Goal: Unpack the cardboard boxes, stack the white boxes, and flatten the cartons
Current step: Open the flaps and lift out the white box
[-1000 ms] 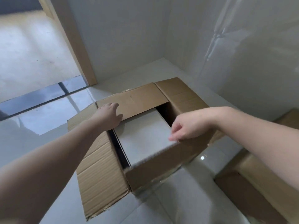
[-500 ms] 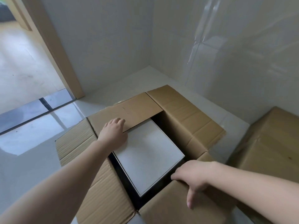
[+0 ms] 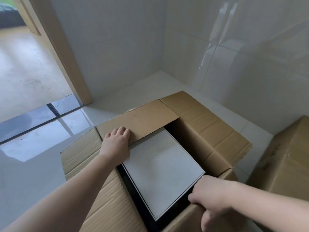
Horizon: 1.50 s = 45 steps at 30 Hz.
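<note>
An open brown carton (image 3: pixel 209 131) stands on the floor in front of me. Its right flap and left flap (image 3: pixel 80 153) are folded outward. A white box (image 3: pixel 162 168) lies flat inside, with dark gaps around it. My left hand (image 3: pixel 117 143) rests palm down on the edge of the far flap (image 3: pixel 145 118), fingers spread, its heel over the white box's far left corner. My right hand (image 3: pixel 212 196) is curled over the top edge of the near flap (image 3: pixel 182 220) at the carton's near right corner, thumb pointing down outside.
A second, closed carton (image 3: pixel 287 161) stands close on the right. Glossy tiled walls meet in a corner (image 3: pixel 162 47) behind the carton. A wooden door frame (image 3: pixel 66 52) and an open doorway lie at the left. The floor is shiny white tile (image 3: pixel 33 173).
My right hand moved from the white box's right edge down to the near flap and now grips it. The near flap has swung outward. My left hand stayed on the far flap.
</note>
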Each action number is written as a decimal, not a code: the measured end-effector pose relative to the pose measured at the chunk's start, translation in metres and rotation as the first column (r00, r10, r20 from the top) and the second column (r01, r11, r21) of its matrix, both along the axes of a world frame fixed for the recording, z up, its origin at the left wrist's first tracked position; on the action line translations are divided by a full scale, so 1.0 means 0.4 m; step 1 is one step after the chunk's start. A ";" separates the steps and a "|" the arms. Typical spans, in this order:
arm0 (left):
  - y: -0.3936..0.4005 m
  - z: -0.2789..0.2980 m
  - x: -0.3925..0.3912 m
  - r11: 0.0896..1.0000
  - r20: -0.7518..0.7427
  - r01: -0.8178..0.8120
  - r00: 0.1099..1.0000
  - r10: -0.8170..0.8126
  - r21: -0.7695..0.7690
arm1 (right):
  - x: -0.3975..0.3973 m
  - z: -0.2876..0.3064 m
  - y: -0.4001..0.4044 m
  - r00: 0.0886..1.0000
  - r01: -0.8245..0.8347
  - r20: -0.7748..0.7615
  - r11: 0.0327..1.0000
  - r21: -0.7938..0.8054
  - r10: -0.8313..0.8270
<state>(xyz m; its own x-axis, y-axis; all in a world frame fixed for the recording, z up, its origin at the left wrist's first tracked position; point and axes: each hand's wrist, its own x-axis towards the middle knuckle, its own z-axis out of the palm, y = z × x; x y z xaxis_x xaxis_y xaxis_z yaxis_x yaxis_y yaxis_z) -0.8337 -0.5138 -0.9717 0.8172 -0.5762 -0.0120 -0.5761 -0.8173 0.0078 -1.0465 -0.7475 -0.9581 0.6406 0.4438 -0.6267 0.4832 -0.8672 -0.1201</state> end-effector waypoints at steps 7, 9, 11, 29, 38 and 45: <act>0.035 0.121 0.028 0.983 0.232 0.002 0.972 0.041 -0.185 | 0.127 0.015 -0.002 0.932 0.242 0.279 0.970 0.003 -0.233; 0.039 0.133 0.016 0.979 0.290 0.041 0.957 0.019 -0.198 | 0.176 0.000 -0.001 0.864 0.346 0.361 0.935 0.082 -0.352; 0.042 0.119 -0.006 0.985 0.258 0.057 0.966 -0.014 -0.161 | 0.207 -0.020 -0.011 0.792 0.444 0.398 0.884 0.146 -0.463; 0.003 0.031 0.285 0.971 0.172 -0.236 0.959 0.226 0.039 | 0.273 -0.132 -0.034 0.765 0.610 0.163 0.782 0.125 -0.623; -0.020 -0.098 0.363 0.963 -0.078 -0.259 0.964 0.253 -0.069 | 0.290 -0.180 -0.023 0.743 0.619 0.195 0.768 0.165 -0.641; -0.007 -0.106 0.378 0.960 -0.110 -0.274 0.957 0.267 -0.053 | 0.293 -0.169 -0.017 0.754 0.614 0.178 0.775 0.151 -0.632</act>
